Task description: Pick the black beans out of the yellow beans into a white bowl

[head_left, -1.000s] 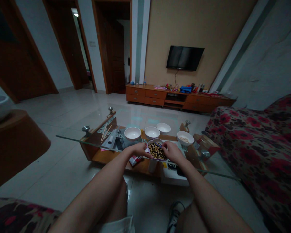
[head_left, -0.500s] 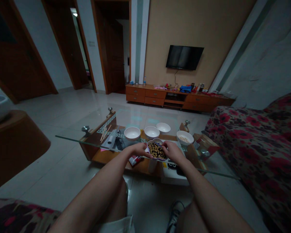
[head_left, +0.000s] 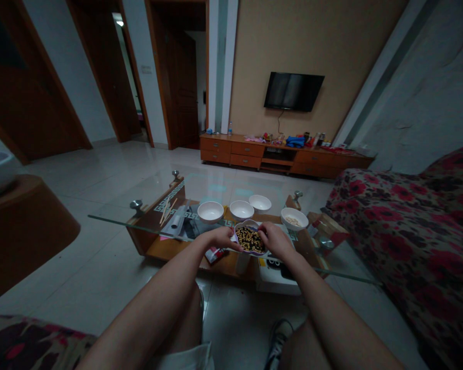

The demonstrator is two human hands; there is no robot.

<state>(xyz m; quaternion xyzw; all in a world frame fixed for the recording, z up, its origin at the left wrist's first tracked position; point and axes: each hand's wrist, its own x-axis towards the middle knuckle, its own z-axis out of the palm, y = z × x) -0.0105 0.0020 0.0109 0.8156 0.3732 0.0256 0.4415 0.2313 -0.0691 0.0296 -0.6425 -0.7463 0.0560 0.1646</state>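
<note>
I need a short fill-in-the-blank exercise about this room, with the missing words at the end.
The left hand and the right hand are at a dish of beans. Of the ____ white bowls, only the rightmost one holds pale food. The tabletop is made of ____. The far wall holds a black ____.

Missing words: four, glass, television.

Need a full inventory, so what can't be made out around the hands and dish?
All in the head view:
- Sides of the white dish: hidden by the left hand and right hand.
- Its contents: too small to identify.
- Pale bits in the white bowl nearest the sofa: too small.
- Label on the red packet: too small.
</note>
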